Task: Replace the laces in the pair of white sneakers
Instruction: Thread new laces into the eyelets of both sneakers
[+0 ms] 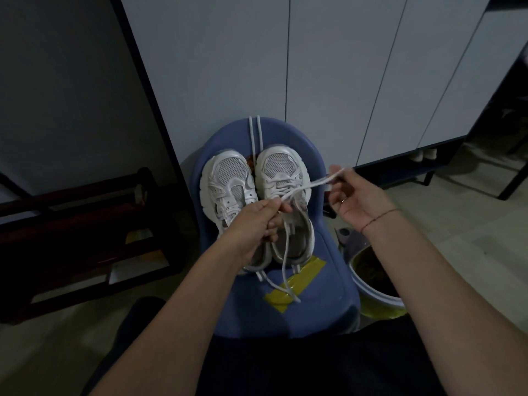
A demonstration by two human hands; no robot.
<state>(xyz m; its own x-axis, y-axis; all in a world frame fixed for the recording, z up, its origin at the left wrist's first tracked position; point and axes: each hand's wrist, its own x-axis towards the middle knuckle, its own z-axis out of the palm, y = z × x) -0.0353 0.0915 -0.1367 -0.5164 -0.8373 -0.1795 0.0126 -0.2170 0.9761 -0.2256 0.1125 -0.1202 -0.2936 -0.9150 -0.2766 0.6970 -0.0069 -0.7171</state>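
Dim light here: tall pale grey cabinet doors [328, 67] straight ahead, dark wooden rack [71, 212] low on the left, pale tiled floor [463, 224] below, blue plastic chair [314, 310] up close.

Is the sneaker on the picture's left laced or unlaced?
Unlaced, where visible: the left sneaker shows empty eyelets and no lace across its tongue; the left hand hides its rear.

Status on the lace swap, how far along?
Done: the unlaced sneaker shows empty eyelets. In hand: the left hand and right hand each pinch part of the lace crossed through the other sneaker; unlacing or threading, cannot tell. Left: both shoes unfinished; a loose lace lies on the blue stool.
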